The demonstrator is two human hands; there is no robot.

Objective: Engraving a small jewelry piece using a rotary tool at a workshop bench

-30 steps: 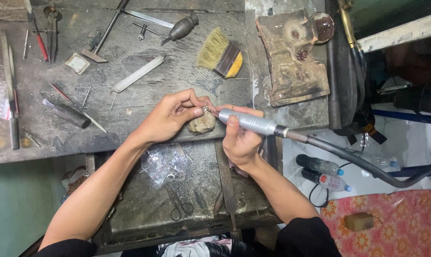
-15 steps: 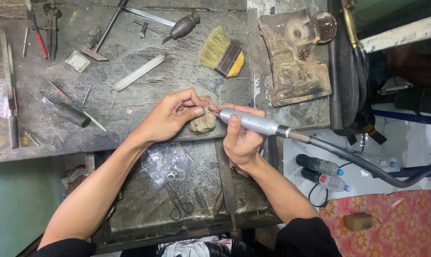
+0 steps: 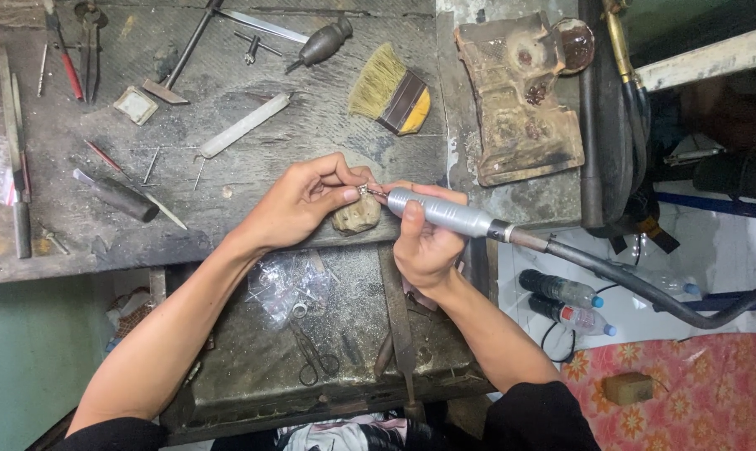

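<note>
My left hand [image 3: 299, 205] pinches a tiny metal piece [image 3: 364, 190] between thumb and fingertips, over a worn wooden bench peg [image 3: 357, 215] at the workbench's front edge. My right hand [image 3: 424, 242] grips a silver rotary handpiece [image 3: 441, 214] like a pen. Its thin bit touches the small piece. A thick dark flexible shaft [image 3: 629, 280] runs from the handpiece off to the right.
On the grey bench [image 3: 228, 167] lie a straw brush [image 3: 390, 90], a flat file [image 3: 244, 125], a small hammer [image 3: 182, 54], pliers, gravers and a stained block [image 3: 520, 100]. A drawer tray [image 3: 345, 334] below holds scissors and a plastic bag. Plastic bottles [image 3: 566, 302] lie on the floor at right.
Both hands hold nearly the same pose. The handpiece and small piece have barely shifted.
</note>
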